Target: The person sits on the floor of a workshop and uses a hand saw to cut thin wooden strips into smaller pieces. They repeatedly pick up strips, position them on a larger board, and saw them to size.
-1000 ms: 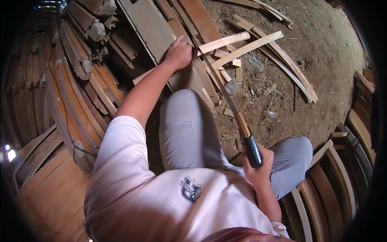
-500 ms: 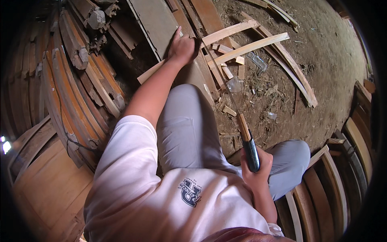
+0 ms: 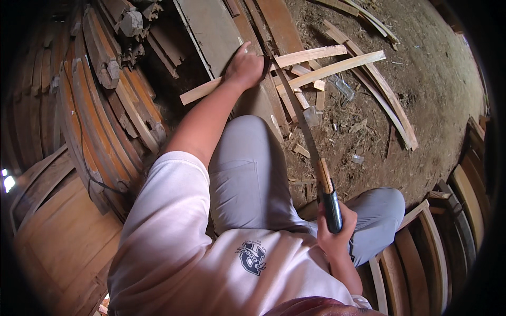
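While left hand closes over pale wooden strip | left hand (image 3: 246, 69), strip (image 3: 311, 55) | right hand (image 3: 340, 237) grips black-handled saw (image 3: 307, 130)

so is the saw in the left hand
No, the right hand holds the saw by its black handle, while the left hand lies over a wood strip.

Pale pinkish-white shirt (image 3: 200, 279), short left sleeve (image 3: 171, 184) with a stitched hem, dark printed lettering (image 3: 252, 258) on the chest, light grey trousers (image 3: 240, 187) with a thigh seam, bare hands (image 3: 246, 67), right sleeve (image 3: 362, 302) mostly hidden, apparently matching
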Tool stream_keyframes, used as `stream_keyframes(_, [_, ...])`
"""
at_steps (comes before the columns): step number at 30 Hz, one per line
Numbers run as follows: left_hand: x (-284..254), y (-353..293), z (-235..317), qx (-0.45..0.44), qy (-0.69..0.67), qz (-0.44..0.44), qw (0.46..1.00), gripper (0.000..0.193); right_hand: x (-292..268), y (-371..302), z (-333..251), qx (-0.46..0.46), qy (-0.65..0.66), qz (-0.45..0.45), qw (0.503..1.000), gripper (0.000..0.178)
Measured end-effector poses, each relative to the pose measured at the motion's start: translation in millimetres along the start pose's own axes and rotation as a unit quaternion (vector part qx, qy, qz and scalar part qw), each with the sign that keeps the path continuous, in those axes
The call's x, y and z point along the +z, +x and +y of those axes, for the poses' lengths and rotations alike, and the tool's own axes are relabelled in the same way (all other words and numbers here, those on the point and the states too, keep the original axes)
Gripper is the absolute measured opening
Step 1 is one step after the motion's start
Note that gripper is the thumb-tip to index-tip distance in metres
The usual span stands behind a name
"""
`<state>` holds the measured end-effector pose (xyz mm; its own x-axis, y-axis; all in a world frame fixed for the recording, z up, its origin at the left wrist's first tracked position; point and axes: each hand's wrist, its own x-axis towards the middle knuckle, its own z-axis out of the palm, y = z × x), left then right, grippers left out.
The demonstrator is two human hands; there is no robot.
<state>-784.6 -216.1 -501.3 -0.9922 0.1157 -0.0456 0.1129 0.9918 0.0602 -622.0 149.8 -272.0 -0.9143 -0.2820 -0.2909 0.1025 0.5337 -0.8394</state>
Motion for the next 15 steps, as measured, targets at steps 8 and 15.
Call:
stream_keyframes(8, [40, -3, -17, -0.023, 0.048, 0.076, 0.996, 0.017, 52, 76, 19, -0.002, 0.061, 0.024, 0.998, 0.004])
stream_keyframes(15, [4, -3, 1, -0.018, -0.005, 0.046, 0.999, 0.018, -2, 17, 5, 0.035, 0.006, -0.043, 0.998, 0.007])
